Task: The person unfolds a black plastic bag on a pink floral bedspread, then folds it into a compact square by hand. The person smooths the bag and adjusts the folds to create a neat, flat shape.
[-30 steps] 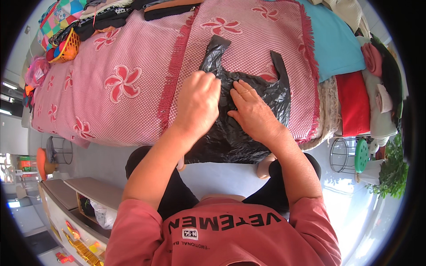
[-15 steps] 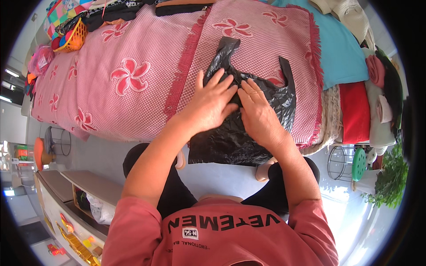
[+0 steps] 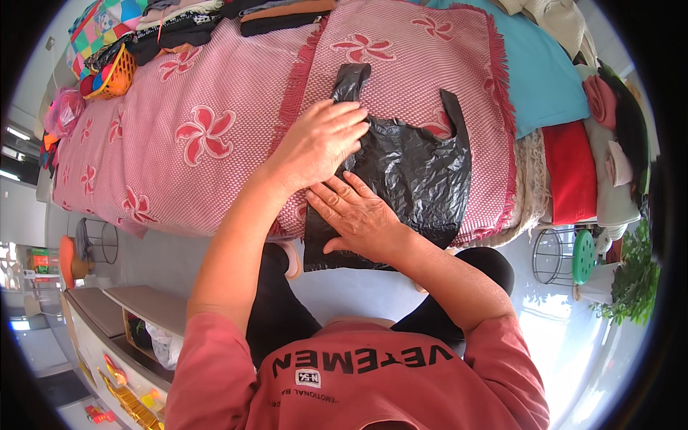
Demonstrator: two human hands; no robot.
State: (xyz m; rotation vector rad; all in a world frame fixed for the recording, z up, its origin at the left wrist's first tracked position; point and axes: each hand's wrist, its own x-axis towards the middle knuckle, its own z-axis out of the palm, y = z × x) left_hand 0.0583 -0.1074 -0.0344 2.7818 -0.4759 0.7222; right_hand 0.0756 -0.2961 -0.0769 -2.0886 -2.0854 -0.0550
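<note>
A black plastic carrier bag (image 3: 416, 179) lies spread and wrinkled on a pink woven cover, its two handle loops pointing away from me. The bag's near edge hangs over the side of the cover. My left hand (image 3: 322, 142) rests across the bag's left side just below the left loop, fingers bent and slightly apart, the thumb hidden. Closer to me, my right hand (image 3: 356, 221) presses flat on the lower left of the bag with its fingers spread. The two hands nearly touch, fingertips by wrist.
The pink cover (image 3: 265, 93) has red flower patterns and a fringe. Folded clothes (image 3: 287, 18) and an orange basket (image 3: 118, 75) lie at the back left. A blue cloth (image 3: 541, 79) and a red cloth (image 3: 570, 172) are at right. A green-topped stool (image 3: 583, 256) stands right.
My right hand has slid left and toward me across the bag. My left hand has shifted slightly left, and its fingers are more bent.
</note>
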